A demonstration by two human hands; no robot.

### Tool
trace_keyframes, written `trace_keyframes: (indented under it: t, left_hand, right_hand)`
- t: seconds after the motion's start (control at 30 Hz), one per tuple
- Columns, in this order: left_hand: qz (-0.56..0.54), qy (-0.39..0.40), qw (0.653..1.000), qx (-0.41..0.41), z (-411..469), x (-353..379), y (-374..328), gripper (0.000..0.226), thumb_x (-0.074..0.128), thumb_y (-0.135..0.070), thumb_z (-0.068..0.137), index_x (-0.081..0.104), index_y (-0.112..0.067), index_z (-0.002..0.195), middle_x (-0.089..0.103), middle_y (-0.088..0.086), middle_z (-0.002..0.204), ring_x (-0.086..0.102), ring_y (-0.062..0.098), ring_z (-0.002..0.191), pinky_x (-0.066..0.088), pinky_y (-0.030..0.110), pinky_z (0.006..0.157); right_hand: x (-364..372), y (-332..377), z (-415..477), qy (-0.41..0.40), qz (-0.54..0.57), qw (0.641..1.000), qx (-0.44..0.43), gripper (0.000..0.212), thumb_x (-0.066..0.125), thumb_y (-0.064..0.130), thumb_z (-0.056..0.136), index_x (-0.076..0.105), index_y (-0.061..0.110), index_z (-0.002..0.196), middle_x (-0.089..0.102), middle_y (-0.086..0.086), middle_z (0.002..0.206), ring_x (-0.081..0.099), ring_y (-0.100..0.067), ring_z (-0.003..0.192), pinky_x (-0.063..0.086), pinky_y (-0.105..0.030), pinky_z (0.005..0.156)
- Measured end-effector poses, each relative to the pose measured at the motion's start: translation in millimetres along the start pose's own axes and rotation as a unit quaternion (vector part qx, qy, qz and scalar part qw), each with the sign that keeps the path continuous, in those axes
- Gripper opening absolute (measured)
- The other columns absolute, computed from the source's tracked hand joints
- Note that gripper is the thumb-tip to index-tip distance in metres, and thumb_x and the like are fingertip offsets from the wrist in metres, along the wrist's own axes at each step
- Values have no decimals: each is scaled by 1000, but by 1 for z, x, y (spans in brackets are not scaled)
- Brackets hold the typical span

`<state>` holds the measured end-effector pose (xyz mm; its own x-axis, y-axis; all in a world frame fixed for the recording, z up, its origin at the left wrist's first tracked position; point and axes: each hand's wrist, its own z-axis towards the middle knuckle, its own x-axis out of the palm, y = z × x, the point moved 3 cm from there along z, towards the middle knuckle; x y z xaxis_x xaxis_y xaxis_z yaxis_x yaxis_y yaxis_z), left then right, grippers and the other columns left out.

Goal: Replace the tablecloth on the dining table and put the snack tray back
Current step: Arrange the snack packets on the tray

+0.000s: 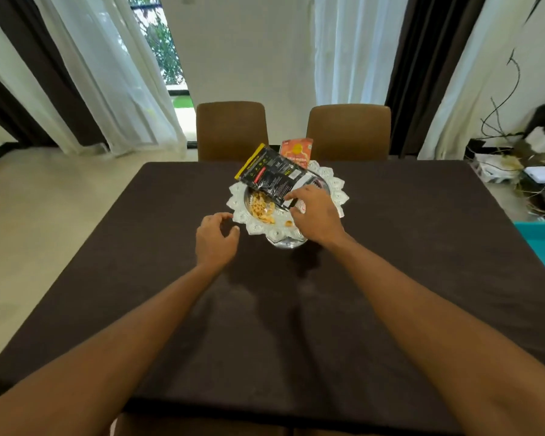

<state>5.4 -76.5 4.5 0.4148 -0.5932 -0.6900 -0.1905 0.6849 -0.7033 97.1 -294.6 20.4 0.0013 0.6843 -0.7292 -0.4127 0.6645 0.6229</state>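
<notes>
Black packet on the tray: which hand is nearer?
Right. The right hand pinches the near end of the black packet over the tray; the left hand hovers beside the tray's left rim, clear of the packet.

the surface point(114, 278) is covered edge to edge by a dark brown tablecloth point(406, 262). a silver scalloped snack tray point(336, 186) stands on the cloth, toward twelve o'clock from the middle.
</notes>
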Motion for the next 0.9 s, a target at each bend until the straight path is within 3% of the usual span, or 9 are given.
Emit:
trace_keyframes:
  t: [0.1,0.23,0.4,0.53,0.67,0.9]
  left_hand:
    - [8,-24,999,31,43,5,-10,33,64,-17,90,64,-11,123,61,9,122,56,25,113,44,33,95]
    - [17,-7,997,74,91,27,-15,35,61,-19,92,63,-9,125,62,9,126,55,26,118,48,45,99]
    - [49,24,992,115,123,53,-13,13,51,-8,87,62,-14,93,62,0,94,58,21,93,50,36,78]
    - [90,76,986,116,134,71,-5,19,46,-3,85,53,-15,97,53,0,102,51,25,106,49,43,89]
    - [135,66,980,127,135,80,-3,46,48,-4,88,47,-7,134,50,11,126,43,30,119,44,40,94]
    - [177,56,973,140,135,84,0,49,51,-10,87,47,-8,137,49,13,128,45,32,114,47,40,90]
  right_hand:
    - [13,2,34,13,-94,995,-33,34,67,20,90,71,30,122,57,0,138,48,-25,128,31,-39,108]
    - [40,-2,63,59,-154,983,-81,38,63,28,95,66,34,132,42,-2,158,31,-28,148,35,-50,112]
    - [71,-15,85,107,-252,958,-84,43,51,33,99,54,38,142,27,-2,165,14,-29,154,22,-55,120]
    - [67,-32,100,83,-270,958,-50,46,51,28,99,50,37,144,27,-2,165,20,-30,153,21,-54,121]
    - [54,-43,103,53,-279,958,-39,44,55,22,96,59,36,138,36,-4,161,29,-31,149,30,-56,117]
    - [37,-48,94,16,-307,952,-8,37,59,22,90,71,31,124,50,-6,151,44,-33,137,47,-55,99]
